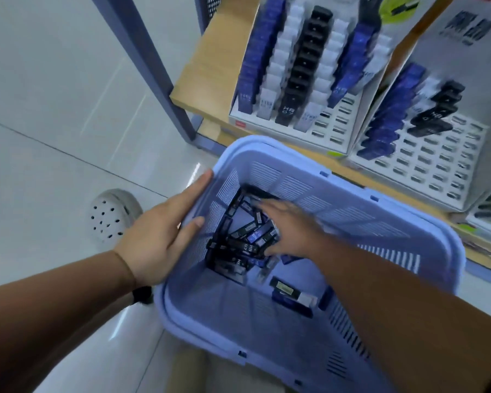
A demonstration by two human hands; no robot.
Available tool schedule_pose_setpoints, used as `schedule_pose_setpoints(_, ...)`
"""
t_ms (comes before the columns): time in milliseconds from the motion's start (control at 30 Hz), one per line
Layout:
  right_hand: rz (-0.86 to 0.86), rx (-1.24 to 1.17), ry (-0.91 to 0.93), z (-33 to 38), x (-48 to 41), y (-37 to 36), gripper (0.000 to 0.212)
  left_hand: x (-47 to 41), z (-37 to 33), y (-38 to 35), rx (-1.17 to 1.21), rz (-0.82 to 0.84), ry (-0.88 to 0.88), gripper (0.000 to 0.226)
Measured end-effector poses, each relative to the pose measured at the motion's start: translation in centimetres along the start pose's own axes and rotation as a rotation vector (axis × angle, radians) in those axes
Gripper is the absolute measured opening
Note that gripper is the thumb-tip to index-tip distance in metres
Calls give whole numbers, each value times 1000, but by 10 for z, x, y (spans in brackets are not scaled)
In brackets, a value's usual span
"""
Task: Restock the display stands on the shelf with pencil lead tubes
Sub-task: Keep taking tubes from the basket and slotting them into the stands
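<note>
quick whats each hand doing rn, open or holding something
Left hand: open, fingers straight against the basket rim.
Right hand: down among the lead tubes, blurred; cannot tell.

Glossy pale floor tiles (pixel 54 95), grout lines, glare streaks. Grey-blue steel upright (pixel 139 52) at left edge of wooden shelf board (pixel 210 66). Perforated back panel (pixel 212 4) behind.
</note>
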State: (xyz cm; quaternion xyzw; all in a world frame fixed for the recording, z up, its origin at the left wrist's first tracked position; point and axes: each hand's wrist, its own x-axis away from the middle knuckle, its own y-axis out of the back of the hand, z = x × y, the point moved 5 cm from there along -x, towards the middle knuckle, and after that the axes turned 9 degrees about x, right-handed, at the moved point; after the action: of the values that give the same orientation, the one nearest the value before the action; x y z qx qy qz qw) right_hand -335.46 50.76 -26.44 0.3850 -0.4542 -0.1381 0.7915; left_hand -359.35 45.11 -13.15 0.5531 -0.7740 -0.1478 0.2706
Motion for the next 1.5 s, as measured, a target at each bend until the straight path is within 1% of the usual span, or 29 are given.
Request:
schedule_pose_setpoints(100, -83, 21, -2, 0, -3, -6, 122, 0, 3, -1, 9, -3, -14, 63)
schedule_pose_setpoints(200, -125, -35, -39, 2, 2, -14, 121, 0, 4, -1, 2, -9, -12, 63)
schedule_pose_setpoints(267, -150, -7, -47, 2, 3, -17, 124, 0, 3, 0, -3, -11, -11, 64)
schedule_pose_setpoints(367, -105, 120, -15, 3, -2, -24, 139, -1, 4, 0, -11, -10, -8, 64)
schedule_pose_setpoints(433, -80, 146, -28, 6, -6, -27, 147, -1, 3, 0, -6, -13, -10, 63)
schedule_pose_setpoints(567, -130, 151, -60, 12, -7, -21, 149, -1, 1, 1, -18, -13, -9, 64)
schedule_pose_setpoints(633, -138, 175, -28, 10, -7, -19, 151, -1, -1, 1, -33, -15, -3, 64)
schedule_pose_setpoints(800, -94, 267, 70, 2, -6, -19, 155, 0, -2, 2, -63, -19, -1, 64)
schedule_pose_setpoints(1000, -61, 179, -19, 9, -9, -36, 163, 0, -4, 1, -65, -10, 16, 65)
schedule_pose_setpoints(1133, -102, 167, -71, 6, -7, -37, 161, 0, -6, 1, -81, -5, 26, 66)
schedule_pose_setpoints(1267, -136, 181, -62, 1, -6, -38, 156, 0, -6, 1, -79, -6, 35, 66)
schedule_pose_setpoints(1400, -137, 186, -19, 4, -7, -42, 140, 0, -5, 1, -84, 1, 44, 65)
schedule_pose_setpoints(1500, -136, 149, 9, 4, -4, -44, 128, 0, -6, 1, -86, 1, 37, 65)
